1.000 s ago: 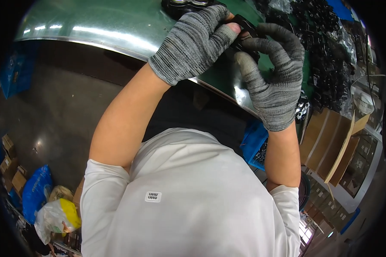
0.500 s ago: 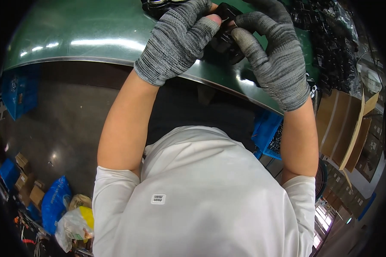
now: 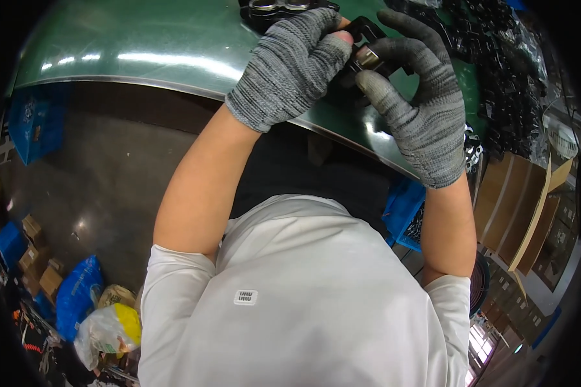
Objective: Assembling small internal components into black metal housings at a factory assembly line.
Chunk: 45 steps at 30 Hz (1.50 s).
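Note:
Both my hands wear grey knitted gloves with some fingertips bare. Over the edge of the green table (image 3: 142, 45), my left hand (image 3: 290, 74) is closed on a black plastic part (image 3: 366, 29), its thumb pressed on the near side. A small shiny metal cylinder (image 3: 366, 58) shows at that part, between the thumb and forefinger of my right hand (image 3: 423, 97), which curl round it; the other fingers stretch away. Much of the black part is hidden by the gloves. Just beyond my left hand lies a black piece with round metal rings (image 3: 281, 5).
Many black plastic parts (image 3: 513, 97) are heaped on the table's right side. Small metal pieces (image 3: 472, 148) lie near my right wrist. An open cardboard box (image 3: 507, 200) stands at the right, a blue crate (image 3: 403, 209) under the table. Bags (image 3: 81, 293) and cartons are on the floor at left.
My view has shifted, so hands and table sit lower and slightly right. The right fingers have spread more, and the metal cylinder now shows between thumb and forefinger.

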### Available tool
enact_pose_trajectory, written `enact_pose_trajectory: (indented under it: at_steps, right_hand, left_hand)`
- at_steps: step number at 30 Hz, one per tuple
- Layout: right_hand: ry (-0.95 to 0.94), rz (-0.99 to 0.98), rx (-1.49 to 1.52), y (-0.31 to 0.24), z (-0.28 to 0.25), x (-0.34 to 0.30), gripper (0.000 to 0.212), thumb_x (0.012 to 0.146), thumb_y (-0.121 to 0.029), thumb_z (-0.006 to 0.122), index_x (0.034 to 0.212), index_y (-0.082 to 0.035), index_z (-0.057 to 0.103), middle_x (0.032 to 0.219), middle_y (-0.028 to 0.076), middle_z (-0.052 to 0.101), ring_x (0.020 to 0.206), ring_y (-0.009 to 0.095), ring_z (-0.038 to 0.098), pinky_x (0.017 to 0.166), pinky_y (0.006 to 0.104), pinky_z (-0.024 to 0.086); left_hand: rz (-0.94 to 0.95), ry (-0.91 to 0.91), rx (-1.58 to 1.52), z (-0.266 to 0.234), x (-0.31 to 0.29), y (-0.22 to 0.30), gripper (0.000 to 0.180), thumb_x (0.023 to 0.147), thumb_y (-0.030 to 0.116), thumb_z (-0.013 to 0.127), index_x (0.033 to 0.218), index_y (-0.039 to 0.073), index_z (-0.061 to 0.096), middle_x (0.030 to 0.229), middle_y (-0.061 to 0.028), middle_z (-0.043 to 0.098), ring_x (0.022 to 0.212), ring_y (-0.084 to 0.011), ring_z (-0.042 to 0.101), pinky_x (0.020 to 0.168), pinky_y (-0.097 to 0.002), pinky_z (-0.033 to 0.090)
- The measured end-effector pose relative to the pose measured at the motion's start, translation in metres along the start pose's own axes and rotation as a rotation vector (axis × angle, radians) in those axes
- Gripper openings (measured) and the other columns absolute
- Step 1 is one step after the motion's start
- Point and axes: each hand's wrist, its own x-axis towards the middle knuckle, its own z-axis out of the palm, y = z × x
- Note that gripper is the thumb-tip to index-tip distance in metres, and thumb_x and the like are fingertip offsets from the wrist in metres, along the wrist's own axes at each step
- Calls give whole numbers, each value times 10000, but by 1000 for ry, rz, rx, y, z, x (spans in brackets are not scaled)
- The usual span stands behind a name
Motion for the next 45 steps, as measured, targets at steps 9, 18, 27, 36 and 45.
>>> enact_pose_trajectory:
  at_steps: [9, 18, 27, 36, 45]
  right_hand:
    - [154, -127, -276, -5, 15, -14, 543, 737, -246, 911, 1191, -64, 674, 1243, 98, 641, 1177, 273, 596, 1013, 402, 498]
    - [270, -46, -493, -10, 34, -14, 578, 707, -215, 921, 1208, -81, 666, 1205, 94, 644, 1162, 284, 578, 1031, 413, 456]
    - [319, -51, -371, -1, 44, -16, 525, 700, -154, 905, 1165, -92, 670, 1136, 78, 657, 1086, 270, 598, 987, 407, 461]
    - [368, -113, -333, 3, 48, -20, 427, 713, -116, 864, 1096, -102, 675, 1025, 77, 666, 983, 288, 622, 903, 432, 477]
    - [211, -44, -220, 0, 37, -15, 379, 705, -8, 839, 1050, -96, 710, 1096, 85, 686, 1065, 290, 613, 939, 420, 496]
  left_hand:
    - [-193, -45, -208, -10, 5, 11, 379, 972, 325, 688, 1122, -24, 682, 886, -151, 719, 778, -248, 718, 725, -361, 582]
    - [-353, -182, -266, -13, 9, 6, 378, 995, 353, 656, 1106, -7, 685, 785, -106, 690, 524, -158, 645, 516, -288, 538]
    - [-354, -228, -325, -22, 13, 11, 333, 1007, 325, 637, 1080, 2, 677, 757, -86, 663, 580, -152, 628, 557, -294, 513]
    - [-450, -257, -420, -21, 10, 14, 384, 981, 358, 679, 1140, 9, 672, 800, -56, 679, 522, -99, 588, 496, -242, 474]
    - [-335, -110, -120, -18, -6, 18, 343, 992, 283, 663, 1146, -23, 644, 817, -91, 678, 713, -173, 686, 639, -326, 538]
